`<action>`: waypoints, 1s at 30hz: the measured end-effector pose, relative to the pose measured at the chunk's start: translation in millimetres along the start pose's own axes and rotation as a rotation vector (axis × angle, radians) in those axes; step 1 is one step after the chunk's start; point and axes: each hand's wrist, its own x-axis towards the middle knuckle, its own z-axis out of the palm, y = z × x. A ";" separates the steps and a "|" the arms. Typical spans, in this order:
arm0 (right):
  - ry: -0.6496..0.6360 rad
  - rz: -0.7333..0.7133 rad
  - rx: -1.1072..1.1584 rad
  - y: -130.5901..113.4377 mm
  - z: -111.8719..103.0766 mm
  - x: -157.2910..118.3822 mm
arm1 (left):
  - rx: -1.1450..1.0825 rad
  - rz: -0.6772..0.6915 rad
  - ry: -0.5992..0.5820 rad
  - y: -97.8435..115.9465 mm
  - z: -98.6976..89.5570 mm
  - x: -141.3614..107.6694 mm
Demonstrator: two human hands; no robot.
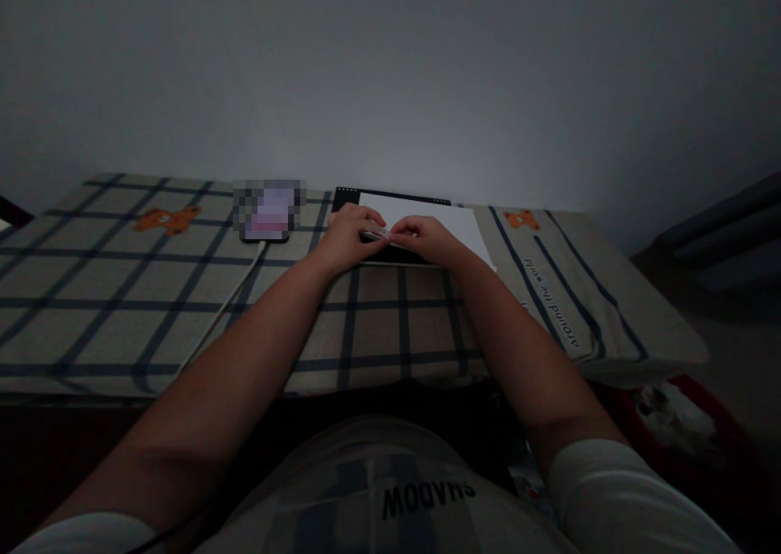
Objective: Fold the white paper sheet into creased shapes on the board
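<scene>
Both hands meet above a black pad (346,202) with white paper (455,222) on it, at the middle of the table. A small, thin, pale pinkish piece (379,232) lies between the fingertips; its kind is too small and dim to make out. My left hand (351,235) pinches it between thumb and fingers from the left. From the right, my right hand (424,237) has thumb and forefinger closed at the piece's other end. The paper's near left part is hidden behind the hands.
Left of the pad, a phone (268,216), partly blurred out, lies with a white cable (223,308) running to the near edge. A checked tablecloth (390,326) with bear prints covers the table. A wall (390,74) rises behind. Below right stands a red container (720,424) with something white inside.
</scene>
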 end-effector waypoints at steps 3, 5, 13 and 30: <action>-0.013 -0.008 0.001 1.1 0.4 0.0 | -0.020 0.005 -0.006 -0.1 0.6 0.2; -0.015 -0.029 -0.001 1.7 0.1 0.4 | -0.031 -0.006 0.001 -1.4 0.7 0.6; 0.007 -0.090 -0.004 4.9 -3.3 3.0 | -0.036 -0.010 0.017 -10.5 0.5 2.5; -0.006 0.021 -0.015 2.5 -0.3 1.3 | 0.117 0.027 0.004 -1.2 1.8 -3.3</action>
